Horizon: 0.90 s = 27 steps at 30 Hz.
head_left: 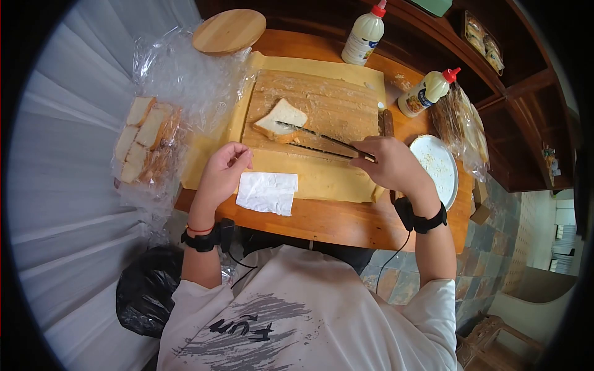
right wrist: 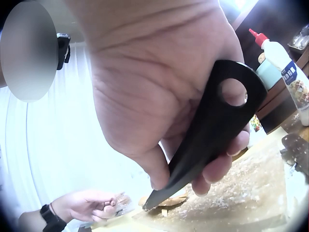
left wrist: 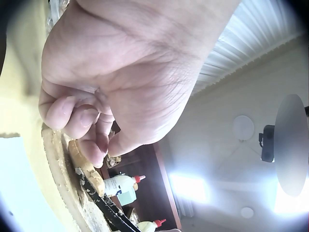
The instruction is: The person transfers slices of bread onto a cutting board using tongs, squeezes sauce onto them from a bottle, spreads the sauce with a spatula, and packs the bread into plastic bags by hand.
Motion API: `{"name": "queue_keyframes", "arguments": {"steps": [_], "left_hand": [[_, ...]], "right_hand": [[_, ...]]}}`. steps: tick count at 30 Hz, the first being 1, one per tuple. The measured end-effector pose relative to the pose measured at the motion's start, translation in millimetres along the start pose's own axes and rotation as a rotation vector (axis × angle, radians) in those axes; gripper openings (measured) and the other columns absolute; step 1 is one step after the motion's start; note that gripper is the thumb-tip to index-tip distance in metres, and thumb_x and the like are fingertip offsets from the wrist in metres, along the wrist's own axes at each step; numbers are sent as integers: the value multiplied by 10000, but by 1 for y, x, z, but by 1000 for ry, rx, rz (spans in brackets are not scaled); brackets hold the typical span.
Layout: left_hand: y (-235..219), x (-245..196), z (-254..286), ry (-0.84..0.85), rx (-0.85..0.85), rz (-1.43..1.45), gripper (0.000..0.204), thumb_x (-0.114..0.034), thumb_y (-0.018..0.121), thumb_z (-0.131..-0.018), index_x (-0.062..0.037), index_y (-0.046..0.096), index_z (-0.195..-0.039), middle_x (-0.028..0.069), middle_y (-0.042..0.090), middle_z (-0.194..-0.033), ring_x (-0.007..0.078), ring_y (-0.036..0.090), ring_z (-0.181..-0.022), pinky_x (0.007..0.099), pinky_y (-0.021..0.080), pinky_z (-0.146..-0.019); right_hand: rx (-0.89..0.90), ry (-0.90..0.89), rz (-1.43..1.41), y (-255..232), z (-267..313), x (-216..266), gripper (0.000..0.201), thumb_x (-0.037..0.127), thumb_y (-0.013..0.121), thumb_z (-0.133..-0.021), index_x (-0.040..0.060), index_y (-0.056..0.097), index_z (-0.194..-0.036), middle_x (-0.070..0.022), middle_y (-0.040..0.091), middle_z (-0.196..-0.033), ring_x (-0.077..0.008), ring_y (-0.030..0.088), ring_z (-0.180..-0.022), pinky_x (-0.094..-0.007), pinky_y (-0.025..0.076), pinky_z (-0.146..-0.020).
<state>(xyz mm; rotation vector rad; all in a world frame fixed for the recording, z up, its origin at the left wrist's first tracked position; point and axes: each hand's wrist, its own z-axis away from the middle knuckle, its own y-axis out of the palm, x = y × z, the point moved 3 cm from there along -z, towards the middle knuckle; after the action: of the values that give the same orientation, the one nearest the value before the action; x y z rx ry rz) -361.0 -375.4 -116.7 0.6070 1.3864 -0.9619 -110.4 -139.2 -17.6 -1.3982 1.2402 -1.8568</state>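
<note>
On the wooden board (head_left: 334, 93) lies a bread slice (head_left: 286, 116) with white filling visible at its edge. My right hand (head_left: 393, 164) grips black tongs (head_left: 328, 141); one arm's tip lies on top of the slice, the other at its near side. In the right wrist view, my fingers and thumb (right wrist: 154, 169) wrap the tongs (right wrist: 207, 121). My left hand (head_left: 224, 170) is beside the board's near left corner, fingers loosely curled and holding nothing. The left wrist view shows those curled fingers (left wrist: 77, 116) in front of the bread (left wrist: 87, 166).
A white paper (head_left: 267, 191) lies at the table's front edge. Packaged bread slices (head_left: 143, 139) are at left, a round wooden board (head_left: 229, 31) behind. Two squeeze bottles (head_left: 364, 38) stand at the back and right, near a knife handle (head_left: 388, 122) and a crumb-covered plate (head_left: 436, 167).
</note>
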Motion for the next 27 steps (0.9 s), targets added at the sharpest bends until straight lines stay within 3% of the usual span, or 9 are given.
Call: {"name": "queue_keyframes", "arguments": {"steps": [6, 14, 16, 20, 24, 27], "left_hand": [[0, 2, 3, -4, -3, 2, 176, -155, 616, -1049, 16, 652, -1071, 16, 659, -876, 73, 600, -810, 237, 490, -740], [1, -3, 5, -49, 19, -8, 124, -106, 569, -1066, 0, 619, -1025, -1, 626, -890, 67, 585, -849, 228, 477, -807], [1, 1, 4, -9, 5, -6, 173, -161, 615, -1049, 8, 653, -1060, 11, 655, -863, 67, 592, -790, 232, 482, -708], [3, -2, 4, -31, 8, -25, 173, -164, 614, -1050, 4, 653, -1056, 9, 654, -860, 62, 587, -784, 229, 476, -698], [7, -6, 4, -7, 13, -25, 177, -169, 616, -1049, 4, 650, -1050, 9, 654, -856, 65, 587, -783, 237, 480, -707], [9, -7, 2, 8, 26, -33, 179, -169, 616, -1048, 6, 649, -1047, 10, 654, -856, 70, 596, -791, 243, 484, -719]], "right_hand": [[49, 61, 79, -2, 1, -6, 266, 245, 717, -923, 5, 741, -1036, -198, 729, -940, -404, 686, -898, -482, 528, -817], [-93, 4, 208, -11, 11, 9, 237, 223, 708, -926, 57, 735, -1093, -141, 695, -892, -339, 681, -921, -452, 469, -863], [-128, -8, 280, -11, 16, 12, 239, 221, 715, -920, 66, 737, -1100, -123, 688, -889, -318, 681, -914, -443, 472, -848], [-231, -59, 429, -17, 24, 21, 249, 225, 731, -905, 89, 739, -1114, -81, 675, -894, -271, 680, -901, -420, 484, -804], [-190, -27, 392, -25, 29, 21, 252, 226, 733, -900, 94, 740, -1115, -79, 678, -892, -278, 679, -885, -410, 483, -803], [-181, -23, 376, -33, 35, 18, 311, 209, 763, -869, 58, 735, -1140, -112, 680, -908, -344, 653, -826, -441, 504, -792]]}}
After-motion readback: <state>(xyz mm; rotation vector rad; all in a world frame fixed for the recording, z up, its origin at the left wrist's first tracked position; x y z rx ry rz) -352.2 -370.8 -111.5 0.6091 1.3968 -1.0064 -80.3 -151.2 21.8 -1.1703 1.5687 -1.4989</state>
